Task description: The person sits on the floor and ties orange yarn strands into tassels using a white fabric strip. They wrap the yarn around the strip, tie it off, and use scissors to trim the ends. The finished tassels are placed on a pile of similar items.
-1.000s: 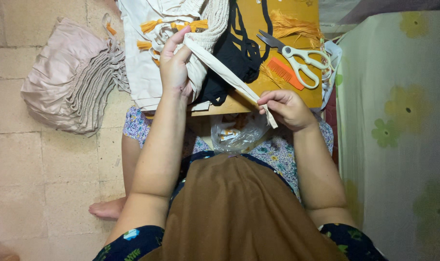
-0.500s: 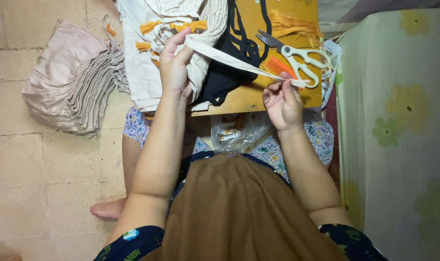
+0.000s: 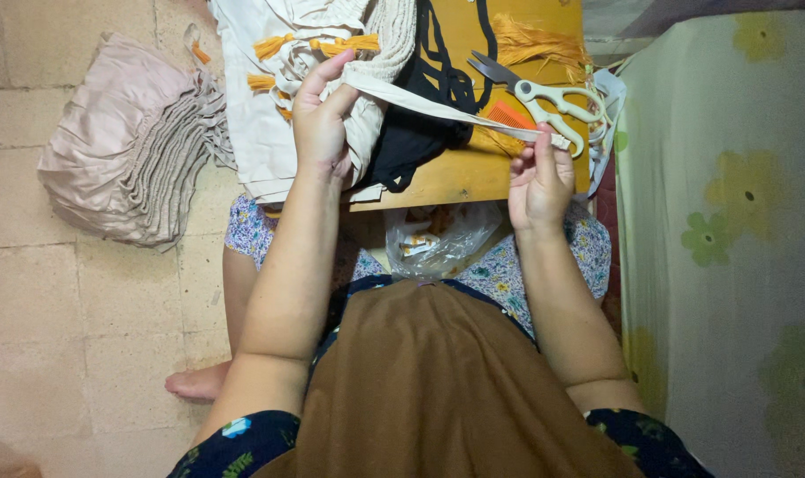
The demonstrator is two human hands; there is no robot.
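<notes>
The fingers of both hands are pinched on a long cream fabric strap point(image 3: 438, 106): the left hand point(image 3: 321, 124) at its garment end, the right hand point(image 3: 539, 173) at its free end, now drawn out taut, rightward, beside white-handled scissors point(image 3: 544, 102) on the yellow wooden board point(image 3: 455, 173).

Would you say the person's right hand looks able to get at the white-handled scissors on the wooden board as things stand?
Probably yes: the right hand is just below the white-handled scissors with nothing between them, though its fingers now pinch the end of the cream fabric strip, which it would need to release.
</notes>
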